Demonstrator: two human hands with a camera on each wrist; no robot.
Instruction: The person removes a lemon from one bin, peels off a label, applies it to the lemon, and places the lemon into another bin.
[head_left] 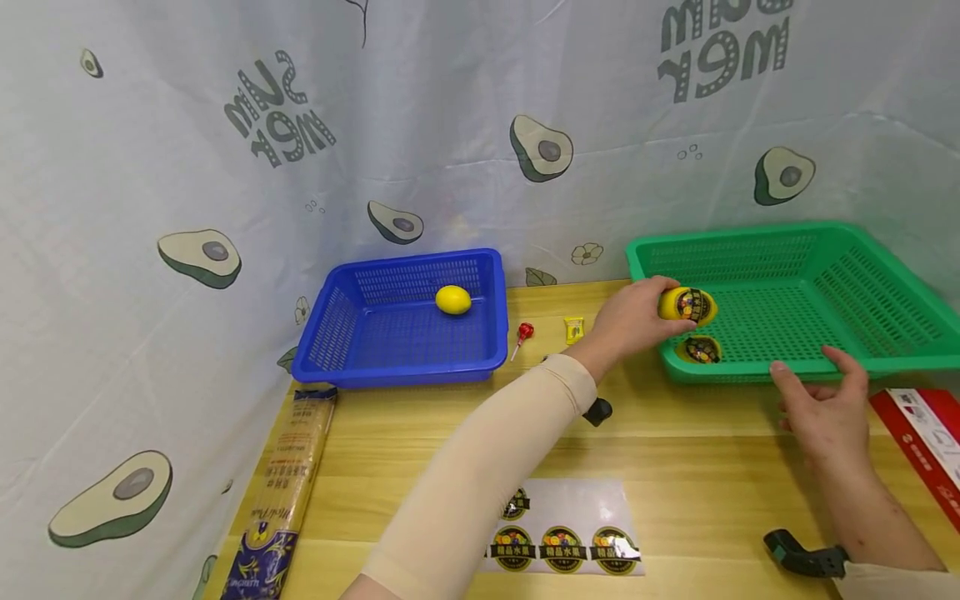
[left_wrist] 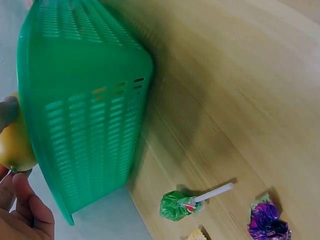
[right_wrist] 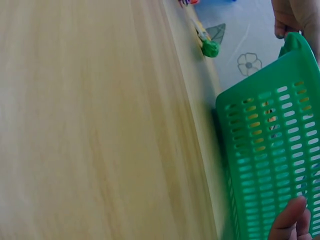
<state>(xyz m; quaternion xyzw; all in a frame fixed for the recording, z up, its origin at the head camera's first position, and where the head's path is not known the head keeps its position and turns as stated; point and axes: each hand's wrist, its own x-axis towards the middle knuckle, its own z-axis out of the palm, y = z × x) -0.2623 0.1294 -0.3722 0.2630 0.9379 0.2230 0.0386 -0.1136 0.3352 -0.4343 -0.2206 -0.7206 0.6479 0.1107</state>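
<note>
My left hand (head_left: 632, 323) holds a yellow lemon (head_left: 690, 307) with a dark round fruit sticker on it, above the left end of the green basket (head_left: 780, 367). The left wrist view has the same lemon (left_wrist: 16, 145) between thumb and fingers, beside the basket rim. A second stickered lemon (head_left: 699, 349) lies inside that basket, in its front left corner. At the basket's front rim is my right hand (head_left: 828, 417), thumb and forefinger spread apart; in the right wrist view a fingertip (right_wrist: 292, 212) overlaps the basket's side wall. Whether it presses the rim is unclear.
A blue basket (head_left: 397, 375) with a plain lemon (head_left: 453, 300) stands at the left. Between the baskets lie a red lollipop (head_left: 525, 332) and a yellow wrapped candy (head_left: 574, 330). A sticker sheet (head_left: 577, 508), a spaghetti pack (head_left: 281, 483) and a red-white box (head_left: 926, 442) lie nearer.
</note>
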